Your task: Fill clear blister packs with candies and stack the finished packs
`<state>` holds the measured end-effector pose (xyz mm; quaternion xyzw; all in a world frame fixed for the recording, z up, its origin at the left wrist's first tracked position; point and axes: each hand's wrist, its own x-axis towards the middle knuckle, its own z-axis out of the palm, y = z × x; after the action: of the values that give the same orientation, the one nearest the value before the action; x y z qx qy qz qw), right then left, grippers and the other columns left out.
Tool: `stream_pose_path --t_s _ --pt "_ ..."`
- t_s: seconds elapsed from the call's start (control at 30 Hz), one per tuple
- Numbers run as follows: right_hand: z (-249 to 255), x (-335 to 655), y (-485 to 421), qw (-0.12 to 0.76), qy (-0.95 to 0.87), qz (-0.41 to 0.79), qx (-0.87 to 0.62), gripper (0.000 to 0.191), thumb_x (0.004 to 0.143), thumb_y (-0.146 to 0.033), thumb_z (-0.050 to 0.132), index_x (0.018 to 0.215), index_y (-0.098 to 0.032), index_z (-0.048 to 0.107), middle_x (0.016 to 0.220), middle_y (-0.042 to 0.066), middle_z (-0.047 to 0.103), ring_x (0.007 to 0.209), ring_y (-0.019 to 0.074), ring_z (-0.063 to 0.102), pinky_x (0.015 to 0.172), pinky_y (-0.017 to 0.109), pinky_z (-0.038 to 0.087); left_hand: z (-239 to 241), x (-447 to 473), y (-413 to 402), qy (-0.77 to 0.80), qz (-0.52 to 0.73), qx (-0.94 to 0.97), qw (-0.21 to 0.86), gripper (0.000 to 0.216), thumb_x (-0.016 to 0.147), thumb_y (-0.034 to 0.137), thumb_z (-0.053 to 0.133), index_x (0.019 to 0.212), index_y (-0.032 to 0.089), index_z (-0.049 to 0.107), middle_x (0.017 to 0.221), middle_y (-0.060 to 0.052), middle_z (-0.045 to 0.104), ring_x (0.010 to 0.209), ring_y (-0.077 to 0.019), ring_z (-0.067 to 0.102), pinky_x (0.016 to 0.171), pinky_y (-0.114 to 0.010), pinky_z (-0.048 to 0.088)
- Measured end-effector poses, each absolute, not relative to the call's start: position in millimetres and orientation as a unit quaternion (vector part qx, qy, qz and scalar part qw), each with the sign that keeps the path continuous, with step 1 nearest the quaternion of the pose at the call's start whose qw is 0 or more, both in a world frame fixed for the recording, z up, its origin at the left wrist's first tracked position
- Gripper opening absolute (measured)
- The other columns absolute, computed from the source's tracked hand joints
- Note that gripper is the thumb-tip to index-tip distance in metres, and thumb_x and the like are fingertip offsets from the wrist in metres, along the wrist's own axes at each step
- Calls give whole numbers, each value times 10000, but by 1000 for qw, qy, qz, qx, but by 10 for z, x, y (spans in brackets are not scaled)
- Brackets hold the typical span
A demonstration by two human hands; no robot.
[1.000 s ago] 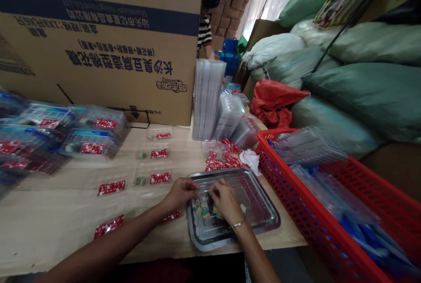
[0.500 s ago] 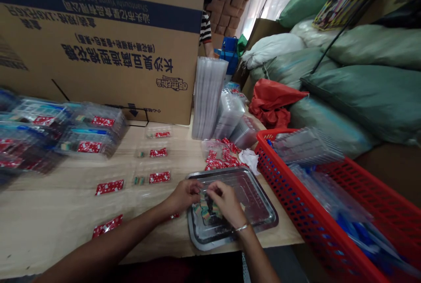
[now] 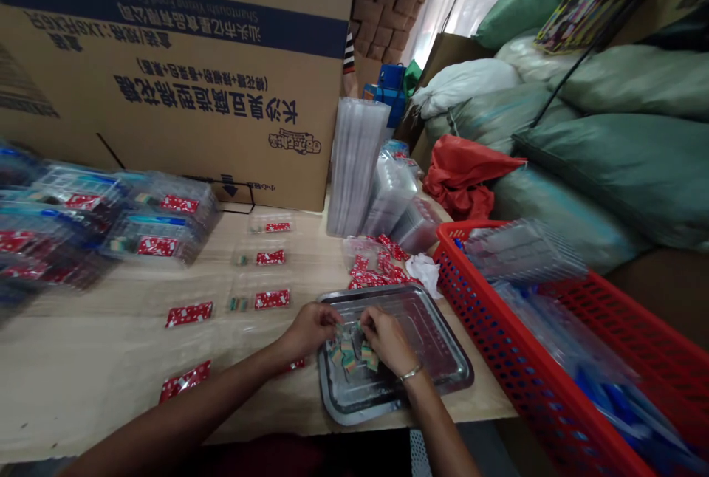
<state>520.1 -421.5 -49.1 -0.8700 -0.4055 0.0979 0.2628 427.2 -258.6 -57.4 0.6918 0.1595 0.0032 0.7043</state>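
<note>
Both my hands work over a metal tray (image 3: pixel 437 359) at the table's near edge. My left hand (image 3: pixel 309 327) is curled at the tray's left rim, its fingers pinched on small multicoloured striped blocks (image 3: pixel 348 354) that lie heaped in the tray. My right hand (image 3: pixel 388 338), with a bracelet at the wrist, is also closed with its fingertips pinching among the same blocks. Just which piece each hand holds I cannot make out.
Clear blister trays with red cards (image 3: pixel 271 299) lie in rows on the wooden table (image 3: pixel 100 359). Filled packs (image 3: pixel 152 230) are stacked at the left before a big cardboard box (image 3: pixel 177 71). Empty tray stacks (image 3: pixel 354 163), loose red cards (image 3: pixel 377 270) and a red basket (image 3: pixel 498 329) stand right.
My hands have stayed in the tray, shifting slightly among the striped blocks. The view has moved a little; nothing else on the table has changed.
</note>
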Motion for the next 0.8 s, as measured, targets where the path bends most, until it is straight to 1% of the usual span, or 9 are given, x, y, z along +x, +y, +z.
stream_pose_path --t_s 0.1,0.17,0.23,0.3,0.37,0.47,0.6,0.73,0.8 --pt "-512 5218 -4223 273 -427 82 -858 204 722 10 468 739 -183 532 745 -1 529 749 148 506 665 230 350 -589 4272 -2571 165 11 693 701 228 484 62 581 696 140 610 523 68 533 491 -91 477 498 -198 360" --pt "-515 5212 -4221 299 -436 81 -845 216 702 17 449 727 -182 529 740 -5 507 729 143 490 656 233 348 -598 4271 -2579 165 13 695 699 239 482 67 586 709 141 606 531 67 530 499 -93 479 495 -197 357" --pt "-500 5187 -4214 363 -429 109 -820 192 704 -6 449 730 -181 525 731 -12 501 696 131 487 637 227 360 -606 4270 -2596 164 17 697 697 236 489 72 579 712 144 603 538 66 529 507 -93 479 495 -194 350" --pt "-462 5141 -4202 439 -417 164 -779 132 730 -63 476 760 -181 527 727 -18 520 689 127 503 634 223 382 -610 4270 -2615 159 17 699 698 229 492 67 560 702 147 600 537 64 533 509 -94 476 495 -193 342" --pt "-409 5082 -4181 485 -415 216 -739 86 749 -116 503 797 -181 533 735 -20 545 700 128 521 645 227 401 -601 4272 -2629 144 10 698 702 198 501 69 543 675 146 599 534 56 545 513 -98 482 501 -197 343" --pt "-341 4999 -4138 476 -444 212 -729 70 761 -127 510 792 -181 541 749 -18 546 712 128 520 655 230 396 -551 4265 -2632 112 -9 691 714 140 527 85 539 637 141 604 569 36 586 551 -108 512 540 -208 369" --pt "-317 4956 -4091 442 -474 163 -744 121 757 -74 491 775 -184 539 764 -16 524 730 128 509 663 230 378 -460 4230 -2607 78 -40 677 730 145 538 107 597 679 134 620 624 22 622 591 -113 542 585 -218 406" --pt "-341 4944 -4094 440 -429 132 -778 105 784 -88 493 783 -179 543 753 -8 533 713 137 515 655 238 384 -463 4223 -2566 106 -4 684 721 186 535 114 650 717 126 615 633 20 620 588 -102 537 580 -210 410" --pt "-351 4905 -4107 395 -425 119 -806 113 798 -89 495 795 -175 569 790 12 545 751 152 525 686 255 390 -498 4241 -2537 131 22 691 711 189 534 103 642 719 130 611 603 37 594 556 -88 508 549 -197 383"
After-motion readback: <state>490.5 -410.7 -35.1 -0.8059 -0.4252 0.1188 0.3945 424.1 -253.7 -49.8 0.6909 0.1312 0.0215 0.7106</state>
